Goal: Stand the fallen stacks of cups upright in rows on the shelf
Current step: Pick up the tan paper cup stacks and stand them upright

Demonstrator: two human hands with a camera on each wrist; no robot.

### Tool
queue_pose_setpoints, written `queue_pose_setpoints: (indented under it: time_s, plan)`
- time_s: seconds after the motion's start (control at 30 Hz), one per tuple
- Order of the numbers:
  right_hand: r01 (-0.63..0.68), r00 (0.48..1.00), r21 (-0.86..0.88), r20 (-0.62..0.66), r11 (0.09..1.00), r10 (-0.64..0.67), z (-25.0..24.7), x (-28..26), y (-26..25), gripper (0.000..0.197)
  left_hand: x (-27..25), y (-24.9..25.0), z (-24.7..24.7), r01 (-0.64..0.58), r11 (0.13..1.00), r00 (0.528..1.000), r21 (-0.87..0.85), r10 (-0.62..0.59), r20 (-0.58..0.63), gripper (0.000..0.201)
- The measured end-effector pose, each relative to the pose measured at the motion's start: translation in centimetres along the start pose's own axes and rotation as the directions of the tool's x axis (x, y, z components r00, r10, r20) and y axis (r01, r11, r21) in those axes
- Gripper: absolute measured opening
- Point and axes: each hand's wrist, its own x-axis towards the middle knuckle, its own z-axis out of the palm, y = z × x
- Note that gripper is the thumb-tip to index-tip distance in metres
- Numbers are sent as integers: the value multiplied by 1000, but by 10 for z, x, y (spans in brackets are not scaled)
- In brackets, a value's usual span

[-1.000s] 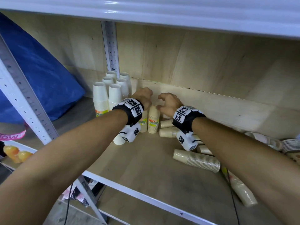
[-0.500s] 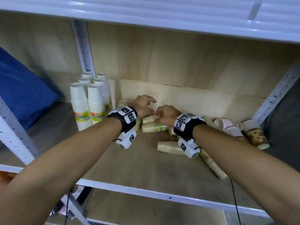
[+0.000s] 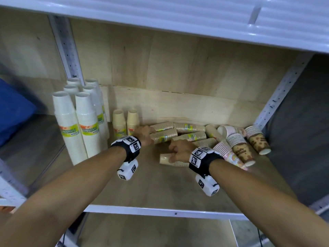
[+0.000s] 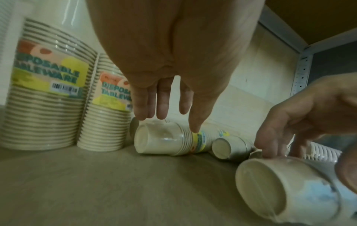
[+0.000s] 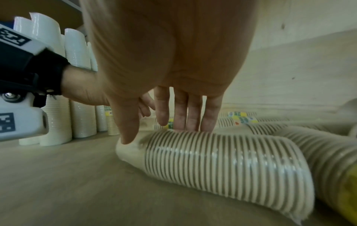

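Several beige cup stacks [image 3: 188,128] lie fallen against the back board of the wooden shelf [image 3: 160,189]. Two short beige stacks [image 3: 119,122] stand upright beside tall white stacks [image 3: 76,132]. My left hand [image 3: 147,135] reaches over the base end of one fallen stack [image 4: 160,140]; its fingers are straight and the thumb tip touches the stack by its label. My right hand [image 3: 175,152] grips the nearest fallen stack [image 5: 222,157], thumb on the base end and fingers over the far side. That stack still lies on the shelf.
Fallen stacks of patterned pink and brown cups [image 3: 240,145] lie at the right, near the perforated metal upright [image 3: 277,97]. The upper shelf [image 3: 178,18] hangs low overhead. A blue bag [image 3: 12,111] sits at the far left. Bare board shows in front of the hands.
Both hands left the two upright beige stacks and moved right to the fallen pile. The right hand dropped onto the nearest lying stack. The head view swung right.
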Motion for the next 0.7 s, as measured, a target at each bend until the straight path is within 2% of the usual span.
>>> queue_pose_setpoints:
  time_s: [0.17, 0.3, 0.4, 0.53, 0.7]
  plan:
    - [9, 1000, -47, 18, 999, -8, 9, -3, 6, 66, 4, -5, 19, 33, 999, 999, -22, -33, -2, 59]
    - [26, 999, -78, 24, 997, -24, 14, -2, 10, 69, 10, -5, 25, 7, 1000, 998, 4, -7, -61, 57]
    - [33, 999, -91, 38, 995, -29, 19, -1, 12, 73, 10, -5, 27, 4, 1000, 998, 2, -4, -60, 57]
    - [48, 998, -107, 52, 993, -43, 24, 0, 13, 62, 6, -7, 30, 17, 1000, 999, -18, -17, -29, 61]
    - [53, 997, -121, 62, 991, -46, 24, 2, 12, 61, 2, -11, 33, 17, 999, 1000, -47, -18, -18, 64]
